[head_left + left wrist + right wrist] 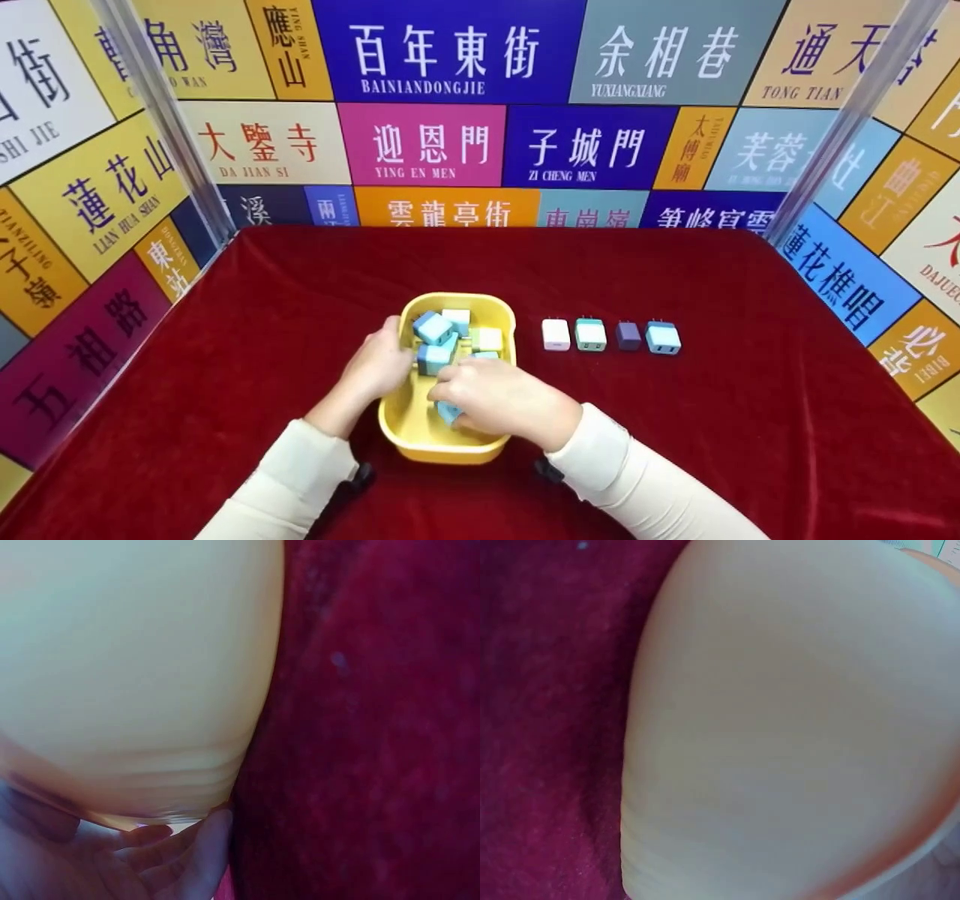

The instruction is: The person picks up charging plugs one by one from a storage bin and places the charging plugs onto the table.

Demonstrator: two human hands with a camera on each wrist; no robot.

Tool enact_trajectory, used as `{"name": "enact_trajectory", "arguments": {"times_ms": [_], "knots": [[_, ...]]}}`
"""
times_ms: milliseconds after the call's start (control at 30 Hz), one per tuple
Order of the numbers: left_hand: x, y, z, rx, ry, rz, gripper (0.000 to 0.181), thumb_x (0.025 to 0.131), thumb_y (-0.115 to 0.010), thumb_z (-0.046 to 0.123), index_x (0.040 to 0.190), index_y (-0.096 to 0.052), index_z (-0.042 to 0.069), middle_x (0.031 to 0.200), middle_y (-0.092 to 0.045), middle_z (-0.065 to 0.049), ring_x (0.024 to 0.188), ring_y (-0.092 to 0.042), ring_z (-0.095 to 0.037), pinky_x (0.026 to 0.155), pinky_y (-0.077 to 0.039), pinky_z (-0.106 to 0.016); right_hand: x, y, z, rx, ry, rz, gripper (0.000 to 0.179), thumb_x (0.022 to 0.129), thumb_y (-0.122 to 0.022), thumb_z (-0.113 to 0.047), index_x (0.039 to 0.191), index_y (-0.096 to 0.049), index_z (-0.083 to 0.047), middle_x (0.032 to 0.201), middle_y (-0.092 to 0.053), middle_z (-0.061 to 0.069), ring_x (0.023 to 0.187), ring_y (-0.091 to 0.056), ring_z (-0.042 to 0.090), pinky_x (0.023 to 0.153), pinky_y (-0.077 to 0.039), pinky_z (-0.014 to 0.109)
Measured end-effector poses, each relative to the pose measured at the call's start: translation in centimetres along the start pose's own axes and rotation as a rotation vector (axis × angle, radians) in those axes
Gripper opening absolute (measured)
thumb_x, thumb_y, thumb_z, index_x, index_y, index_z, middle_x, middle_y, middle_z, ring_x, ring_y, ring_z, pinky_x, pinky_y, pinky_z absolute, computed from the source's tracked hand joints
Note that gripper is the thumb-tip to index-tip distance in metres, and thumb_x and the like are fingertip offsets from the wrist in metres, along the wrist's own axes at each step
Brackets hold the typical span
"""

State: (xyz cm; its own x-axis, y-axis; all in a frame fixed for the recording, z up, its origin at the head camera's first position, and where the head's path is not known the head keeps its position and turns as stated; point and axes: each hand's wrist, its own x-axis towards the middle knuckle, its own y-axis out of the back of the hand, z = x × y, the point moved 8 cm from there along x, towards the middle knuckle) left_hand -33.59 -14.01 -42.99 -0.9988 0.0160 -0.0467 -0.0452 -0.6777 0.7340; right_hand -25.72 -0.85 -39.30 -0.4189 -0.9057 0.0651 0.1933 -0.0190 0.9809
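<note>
A yellow plastic tub (446, 453) stands on the red cloth, with several phone charger plugs (433, 328) heaped toward its far end. My left hand (380, 361) holds the tub's left side at the rim; the left wrist view shows its fingers (206, 851) against the tub's edge. Inside the tub, my right hand (501, 394) reaches over from the right and pinches a light blue charger plug (449, 412) with fingers bent downward. Part of that plug is hidden under the hand. In the right wrist view the tub's outer wall (772, 727) fills most of the picture.
Right of the tub, a row on the cloth holds a white charger (556, 335), a white and teal one (590, 335), a small purple one (628, 337) and a blue one (664, 338). Panels with street names (420, 142) wall in the table's back and sides.
</note>
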Motion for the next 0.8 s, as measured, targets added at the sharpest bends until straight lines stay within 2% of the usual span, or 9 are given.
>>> {"name": "enact_trajectory", "arguments": {"times_ms": [100,300,800], "knots": [[-0.01,-0.02,0.02,0.0,0.0,-0.003,0.059,0.101,-0.056,0.011,0.157,-0.04,0.0,0.138,-0.065,-0.024,0.117,-0.068,-0.034,0.094,-0.059,-0.05,-0.11,-0.31,0.15,0.004,-0.027,-0.022,0.033,0.087,-0.089,-0.029,0.116,-0.077,-0.017,0.103,-0.069,0.0,0.092,-0.069,0.016,0.08,-0.059,0.029],[-0.06,0.02,0.08,0.001,-0.004,-0.007,0.059,0.102,-0.056,0.012,0.157,-0.04,0.0,0.137,-0.065,-0.025,0.115,-0.069,-0.034,0.092,-0.061,-0.049,-0.1,-0.34,0.16,0.015,-0.045,-0.007,0.032,0.086,-0.089,-0.028,0.113,-0.077,-0.016,0.1,-0.067,0.0,0.085,-0.069,0.017,0.074,-0.059,0.032],[0.07,-0.05,0.05,0.003,-0.007,-0.005,0.063,0.102,-0.057,0.012,0.16,-0.037,-0.001,0.14,-0.064,-0.026,0.118,-0.067,-0.034,0.095,-0.059,-0.05,-0.33,0.04,0.0,-0.009,0.018,0.016,0.028,0.085,-0.086,-0.029,0.109,-0.076,-0.017,0.1,-0.066,0.0,0.077,-0.066,0.017,0.07,-0.058,0.031]]}}
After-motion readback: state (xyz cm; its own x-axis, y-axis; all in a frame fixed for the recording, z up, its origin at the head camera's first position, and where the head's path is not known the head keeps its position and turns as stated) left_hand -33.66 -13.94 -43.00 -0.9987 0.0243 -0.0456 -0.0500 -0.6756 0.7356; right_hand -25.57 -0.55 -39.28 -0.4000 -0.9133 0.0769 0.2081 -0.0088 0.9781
